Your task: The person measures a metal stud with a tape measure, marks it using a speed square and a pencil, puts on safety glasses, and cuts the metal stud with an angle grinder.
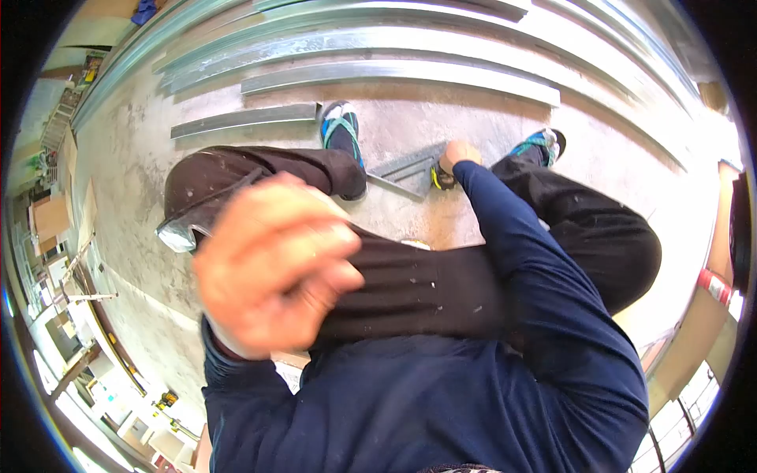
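Raised close to the camera, my left hand (pixel 272 264) is smeared by motion. Its fingers curl in toward the thumb, and whatever may be in them cannot be made out. My right hand (pixel 459 154) is down at the floor between my feet, closed on a yellow-and-black tape measure (pixel 443 179) that it partly hides. Just left of that hand, a short grey metal channel piece (pixel 406 172) lies at an angle on the concrete, one end near my left shoe (pixel 341 130).
Several long metal profiles (pixel 402 76) lie across the concrete floor (pixel 142 213) beyond my feet. A shorter channel (pixel 244 120) rests left of my left shoe. My right shoe (pixel 540 146) is to the right. Cardboard and clutter (pixel 51 218) stand along the left.
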`<state>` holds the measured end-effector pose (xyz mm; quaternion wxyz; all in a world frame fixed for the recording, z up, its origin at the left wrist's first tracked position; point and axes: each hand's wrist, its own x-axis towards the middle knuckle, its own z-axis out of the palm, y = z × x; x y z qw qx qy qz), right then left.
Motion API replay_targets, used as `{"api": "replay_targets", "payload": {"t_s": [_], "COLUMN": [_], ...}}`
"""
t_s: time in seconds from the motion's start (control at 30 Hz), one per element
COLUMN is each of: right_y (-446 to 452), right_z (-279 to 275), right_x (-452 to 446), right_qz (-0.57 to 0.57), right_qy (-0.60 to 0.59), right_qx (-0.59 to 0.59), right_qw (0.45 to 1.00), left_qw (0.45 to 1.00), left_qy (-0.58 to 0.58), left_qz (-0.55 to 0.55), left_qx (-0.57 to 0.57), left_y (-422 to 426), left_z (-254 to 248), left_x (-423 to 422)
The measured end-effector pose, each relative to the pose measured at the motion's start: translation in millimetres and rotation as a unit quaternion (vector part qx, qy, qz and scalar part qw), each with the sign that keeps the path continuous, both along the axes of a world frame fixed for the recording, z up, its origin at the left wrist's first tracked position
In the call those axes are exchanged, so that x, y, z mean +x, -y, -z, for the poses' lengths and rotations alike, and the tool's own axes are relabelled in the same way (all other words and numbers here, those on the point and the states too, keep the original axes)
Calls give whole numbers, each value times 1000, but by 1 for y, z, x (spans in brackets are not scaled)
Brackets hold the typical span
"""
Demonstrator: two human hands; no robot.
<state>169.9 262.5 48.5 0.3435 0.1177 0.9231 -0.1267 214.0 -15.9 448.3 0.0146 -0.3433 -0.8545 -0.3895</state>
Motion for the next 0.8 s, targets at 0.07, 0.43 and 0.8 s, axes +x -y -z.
{"api": "replay_targets", "payload": {"t_s": [0.07,0.43,0.8], "right_y": [-3,-1,-14], "right_z": [27,24,14], "right_x": [1,-10,6], "right_qz": [48,53,-18], "right_qy": [13,8,-203], "right_qx": [11,-12,-83], "right_qw": [999,998,975], "left_qw": [975,626,558], "left_qy": [98,313,235], "left_qz": [106,273,142], "left_qx": [167,660,783], "left_y": [-22,-97,-135], "left_z": [9,-10,-33], "left_x": [0,16,47]}}
